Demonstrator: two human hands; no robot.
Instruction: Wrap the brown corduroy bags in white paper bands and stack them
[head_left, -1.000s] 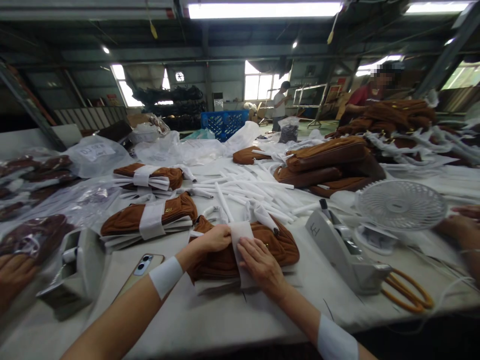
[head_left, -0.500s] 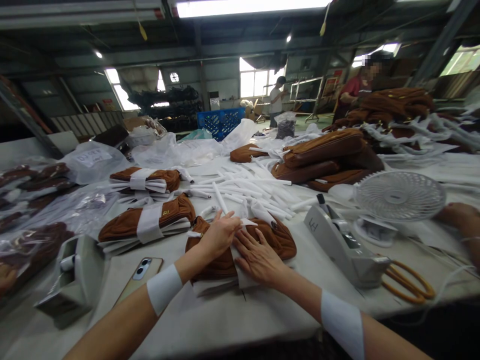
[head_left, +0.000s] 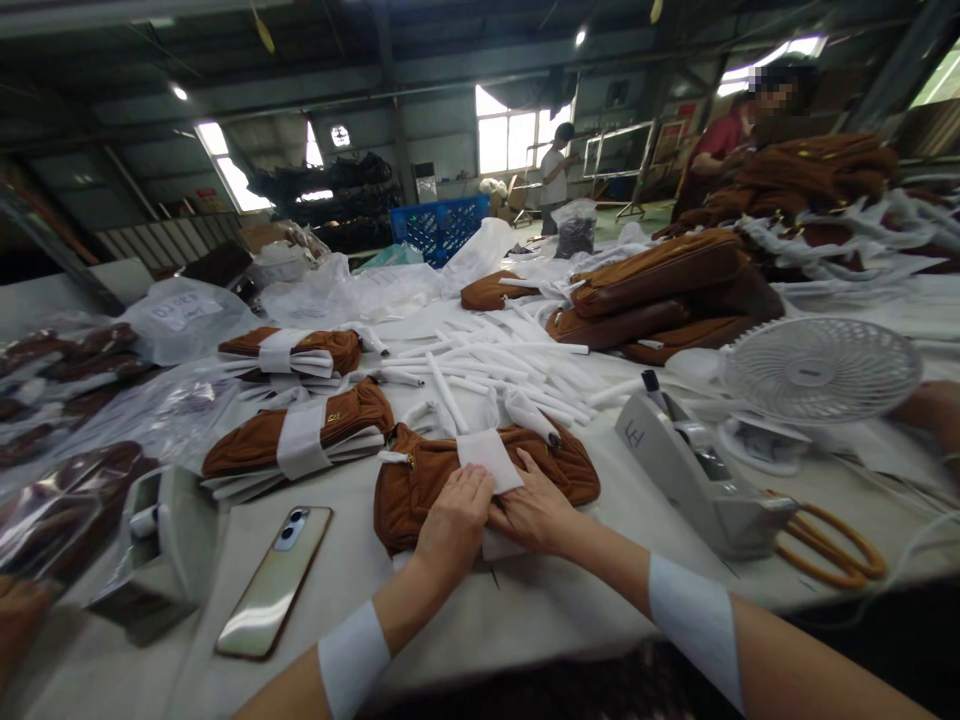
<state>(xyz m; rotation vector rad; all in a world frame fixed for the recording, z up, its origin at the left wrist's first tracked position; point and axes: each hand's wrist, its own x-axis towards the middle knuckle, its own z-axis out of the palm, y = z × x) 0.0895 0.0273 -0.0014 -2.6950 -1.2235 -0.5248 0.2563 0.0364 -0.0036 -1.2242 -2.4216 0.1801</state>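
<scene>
A brown zippered bag (head_left: 431,468) lies in front of me with a white paper band (head_left: 489,456) across its middle. My left hand (head_left: 459,512) has its fingers closed together on the near part of this band. Beside it my right hand (head_left: 536,508) lies on the band's right edge and the bag, fingers stretched out; its thumb points toward the left hand. White paper shows beneath the bag. A white-wrapped strap end (head_left: 531,412) rests on the bag's far side. Two more banded brown bags, a nearer one (head_left: 247,440) and a farther one (head_left: 240,350), lie to the left.
Tape dispensers stand at left (head_left: 169,555) and right (head_left: 694,480). A phone (head_left: 274,585) lies near the left dispenser. Orange-handled scissors (head_left: 832,550) and a white fan (head_left: 821,370) are at right. White tubes (head_left: 510,365) lie beyond the bag. Other people's hands show at both edges.
My left hand has come down and nearer from the band's far part, leaving the paper lying over the bag's top. My right hand has shifted slightly right. The view has tilted a little.
</scene>
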